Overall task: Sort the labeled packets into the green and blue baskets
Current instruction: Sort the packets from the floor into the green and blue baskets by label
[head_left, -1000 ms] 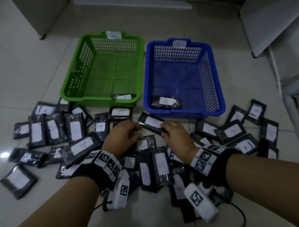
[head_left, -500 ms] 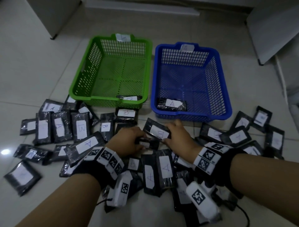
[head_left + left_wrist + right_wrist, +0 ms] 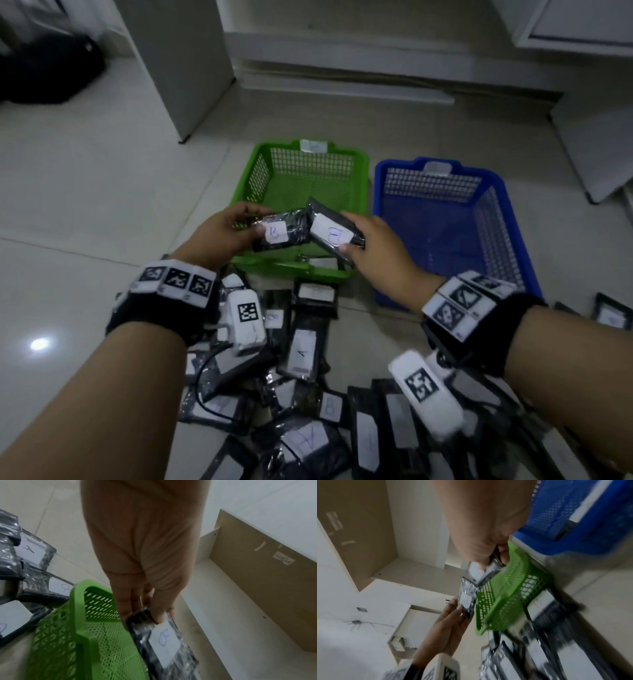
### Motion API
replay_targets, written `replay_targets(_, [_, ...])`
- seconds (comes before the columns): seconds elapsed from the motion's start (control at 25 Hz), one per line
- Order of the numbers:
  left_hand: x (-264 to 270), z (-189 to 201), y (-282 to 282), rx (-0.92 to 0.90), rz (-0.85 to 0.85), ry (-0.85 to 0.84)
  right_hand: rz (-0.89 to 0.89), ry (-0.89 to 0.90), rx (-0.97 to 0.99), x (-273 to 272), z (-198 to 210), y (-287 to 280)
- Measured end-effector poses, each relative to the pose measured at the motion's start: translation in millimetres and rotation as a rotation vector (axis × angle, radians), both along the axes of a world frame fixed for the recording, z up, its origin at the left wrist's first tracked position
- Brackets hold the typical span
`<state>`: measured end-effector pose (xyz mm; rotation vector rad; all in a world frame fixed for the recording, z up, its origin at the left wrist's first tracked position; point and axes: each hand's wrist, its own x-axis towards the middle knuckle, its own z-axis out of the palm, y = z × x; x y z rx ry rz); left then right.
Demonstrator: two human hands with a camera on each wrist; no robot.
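Over the near half of the green basket [image 3: 361, 192], the left hand [image 3: 219, 236] pinches one black packet [image 3: 279, 233] by its left end while the right hand [image 3: 380, 253] grips a second packet [image 3: 330, 233] by its right edge, both labelled B. The glossy film wrappers look light, soft and somewhat slippery, so an edge pinch clear of the paper label seems safest. More packets [image 3: 301, 353] litter the floor nearby, the blue basket [image 3: 380, 192] to the right

Wristbands [image 3: 161, 305]: black, both wrists, ringed with white marker tiles.
Wrist cameras [image 3: 246, 317]: white, black-square tag each.
Cable [image 3: 202, 380]: black, left unit.
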<state>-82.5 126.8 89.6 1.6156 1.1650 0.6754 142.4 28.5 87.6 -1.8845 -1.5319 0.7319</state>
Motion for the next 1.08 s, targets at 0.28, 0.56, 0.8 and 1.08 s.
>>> replay_targets(0.28, [-10,-50,52,0.286,0.003,0.557,0.225,-0.367,-0.249,-15,-38,70])
replay_targets(0.56, [-10,-72,33,0.417,-0.145,0.636,0.122,-0.564,-0.097,-30,-65,46])
replay_targets(0.8, [-18,-81,-40,0.564,0.248,0.315,-0.381,0.051,0.177,-64,-80,-40])
replay_targets(1.08, [-22,-105,-78,0.28,0.007,0.623,-0.574,0.088,-0.209,-66,-138,-21])
